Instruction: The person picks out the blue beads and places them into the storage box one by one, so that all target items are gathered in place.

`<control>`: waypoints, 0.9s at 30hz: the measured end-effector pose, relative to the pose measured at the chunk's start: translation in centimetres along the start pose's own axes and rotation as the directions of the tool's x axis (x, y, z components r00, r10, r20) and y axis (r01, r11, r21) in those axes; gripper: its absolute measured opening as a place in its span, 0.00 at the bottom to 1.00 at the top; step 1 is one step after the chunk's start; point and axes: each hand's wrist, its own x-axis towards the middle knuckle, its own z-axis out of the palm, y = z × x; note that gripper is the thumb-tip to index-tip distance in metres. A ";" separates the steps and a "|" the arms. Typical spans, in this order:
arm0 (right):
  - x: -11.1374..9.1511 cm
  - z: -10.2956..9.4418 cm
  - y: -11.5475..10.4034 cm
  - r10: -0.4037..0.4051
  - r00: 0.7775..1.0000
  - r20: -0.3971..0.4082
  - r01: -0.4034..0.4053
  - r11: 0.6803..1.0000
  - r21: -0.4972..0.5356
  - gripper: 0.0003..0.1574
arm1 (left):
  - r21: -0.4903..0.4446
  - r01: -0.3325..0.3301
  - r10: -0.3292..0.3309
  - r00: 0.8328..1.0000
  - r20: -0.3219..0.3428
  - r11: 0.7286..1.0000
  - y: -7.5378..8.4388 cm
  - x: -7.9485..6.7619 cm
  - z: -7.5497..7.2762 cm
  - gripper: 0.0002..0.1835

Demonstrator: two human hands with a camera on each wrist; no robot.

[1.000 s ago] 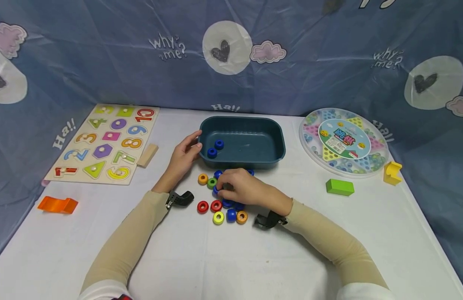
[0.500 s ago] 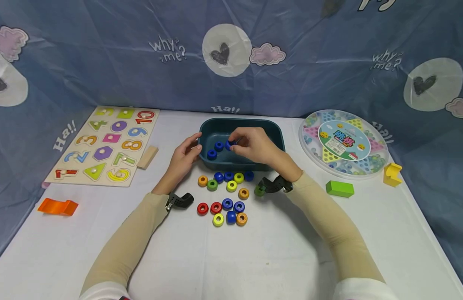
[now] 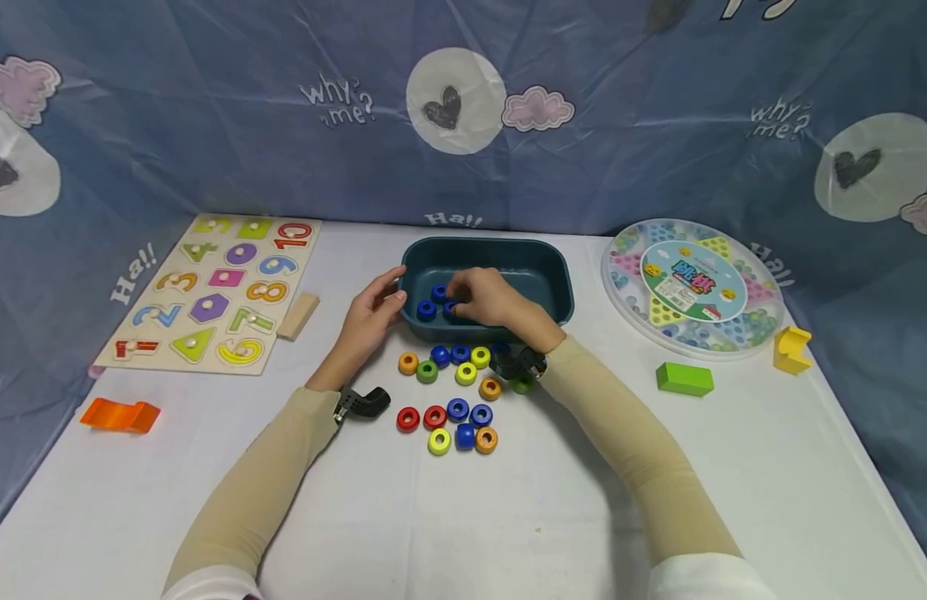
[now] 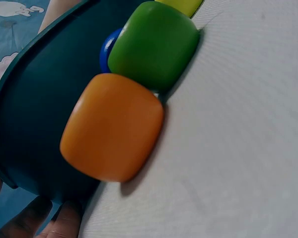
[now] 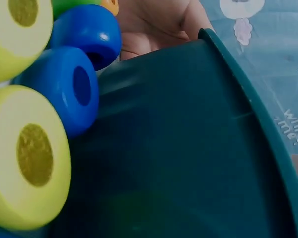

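A dark teal plastic tub (image 3: 534, 271) stands at the back middle of the table. My left hand (image 3: 364, 321) rests against its left end, fingers and thumb at the rim. Inside, my right hand (image 3: 489, 298) pinches a blue bead (image 3: 450, 311), mostly covered by the fingers. Two other blue beads, one (image 3: 426, 310) nearer and one (image 3: 439, 292) farther back, lie just left of it. In front of the tub are several loose beads, among them an orange bead (image 4: 114, 129), a green bead (image 4: 154, 47), a yellow bead (image 5: 5, 168) and a red bead (image 3: 408, 419).
A wooden number puzzle (image 3: 208, 304) lies at the left, with a wood block (image 3: 298, 317) beside it and an orange curved piece (image 3: 121, 415) in front. At the right are a round board game (image 3: 692, 287), a green block (image 3: 684, 379) and a yellow piece (image 3: 792, 350).
From the loose beads, my right hand has carried a blue bead into the tub, then lowered it leftward beside the other two. My left hand has stayed at the tub's left end.
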 end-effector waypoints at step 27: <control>-7.1 -1.8 -2.6 -0.259 0.945 -0.202 0.280 0.956 0.084 0.13 | -0.010 -0.015 0.015 1.000 -0.015 1.000 -1.8 0.8 -0.1 0.26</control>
